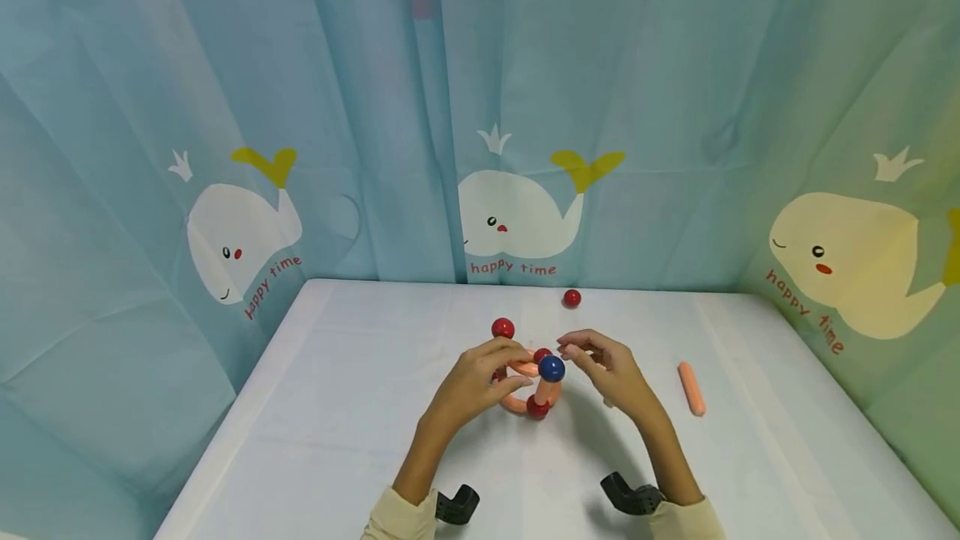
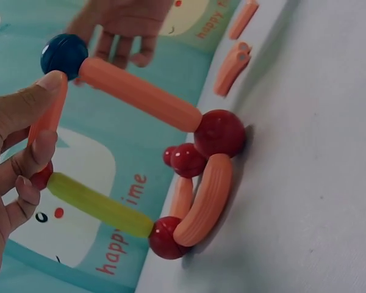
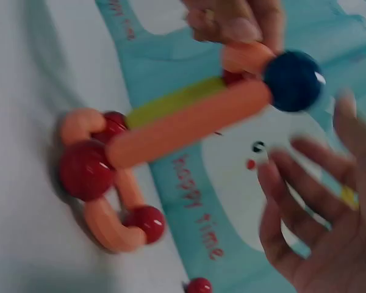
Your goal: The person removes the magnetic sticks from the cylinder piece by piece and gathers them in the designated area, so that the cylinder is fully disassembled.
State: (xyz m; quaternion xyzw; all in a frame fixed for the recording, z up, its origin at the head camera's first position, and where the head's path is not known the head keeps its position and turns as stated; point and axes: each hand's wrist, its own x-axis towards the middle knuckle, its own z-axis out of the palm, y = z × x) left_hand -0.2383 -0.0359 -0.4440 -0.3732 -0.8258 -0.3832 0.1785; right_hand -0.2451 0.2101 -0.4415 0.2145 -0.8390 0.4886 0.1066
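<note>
A frame of magnetic sticks and balls stands on the table. Its base has curved orange sticks (image 2: pixel 206 204) joined by red balls (image 2: pixel 219 133). From the base rise a straight orange stick (image 2: pixel 140 94), topped by a blue ball (image 1: pixel 552 368), and a yellow-green stick (image 2: pixel 100 204), topped by a red ball partly hidden by fingers. My left hand (image 1: pixel 480 377) pinches a short orange stick (image 3: pixel 247 56) that bridges these two tops, thumb close against the blue ball. Just right of the blue ball, my right hand (image 1: pixel 611 369) has its fingers loosely spread and holds nothing.
A loose orange stick (image 1: pixel 692 388) lies to the right on the white table (image 1: pixel 337 373). More orange sticks (image 2: pixel 232 70) lie near the right hand. One red ball (image 1: pixel 572 298) sits by the back edge, before the whale-print curtain (image 1: pixel 390 107).
</note>
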